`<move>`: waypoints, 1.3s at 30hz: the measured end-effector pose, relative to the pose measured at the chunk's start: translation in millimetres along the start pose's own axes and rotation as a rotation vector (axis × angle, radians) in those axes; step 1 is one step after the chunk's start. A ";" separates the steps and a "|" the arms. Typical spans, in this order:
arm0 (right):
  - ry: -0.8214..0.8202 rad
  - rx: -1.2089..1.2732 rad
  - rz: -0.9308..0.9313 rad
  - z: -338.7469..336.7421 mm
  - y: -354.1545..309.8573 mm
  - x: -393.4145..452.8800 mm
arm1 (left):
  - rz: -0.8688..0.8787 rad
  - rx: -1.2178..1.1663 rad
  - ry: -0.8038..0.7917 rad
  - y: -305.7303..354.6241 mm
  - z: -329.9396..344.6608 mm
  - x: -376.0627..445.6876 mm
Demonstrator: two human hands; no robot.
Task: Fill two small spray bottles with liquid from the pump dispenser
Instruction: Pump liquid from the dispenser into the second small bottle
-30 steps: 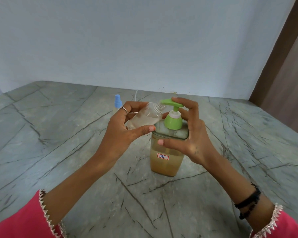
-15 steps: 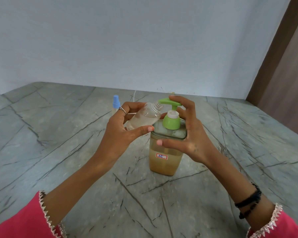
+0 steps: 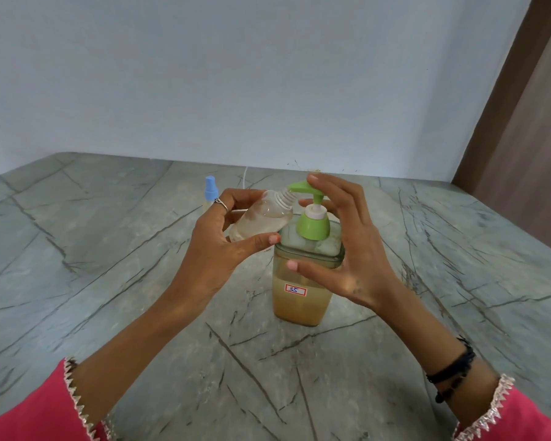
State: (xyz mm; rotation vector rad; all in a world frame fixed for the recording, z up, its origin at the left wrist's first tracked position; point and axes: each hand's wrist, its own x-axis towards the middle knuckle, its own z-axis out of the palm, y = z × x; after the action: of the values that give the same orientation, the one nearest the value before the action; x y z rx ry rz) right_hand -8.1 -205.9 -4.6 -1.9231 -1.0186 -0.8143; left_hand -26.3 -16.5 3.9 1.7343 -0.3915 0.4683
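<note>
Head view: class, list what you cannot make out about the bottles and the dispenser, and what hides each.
- Blue-capped spray bottle: lower body and fill level hidden behind the left hand.
- Clear bottle: mouth sits at the green spout; any flow is too small to see.
- Pump dispenser: right side hidden by the right hand.

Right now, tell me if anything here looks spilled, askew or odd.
No spill shows. The small clear plastic bottle is tilted and uncapped in the left hand, its mouth at the green pump spout of the amber-filled dispenser the right hand holds; that looks deliberate.
</note>
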 end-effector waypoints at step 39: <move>0.296 0.324 0.141 9.7 -6.0 15.2 | -0.009 0.012 -0.006 -0.4 -2.2 2.4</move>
State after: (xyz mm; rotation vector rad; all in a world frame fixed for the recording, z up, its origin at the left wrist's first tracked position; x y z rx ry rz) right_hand -4.5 -190.0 5.1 -1.5277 -0.7725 -0.7725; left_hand -24.2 -14.3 5.1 1.7489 -0.3852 0.4597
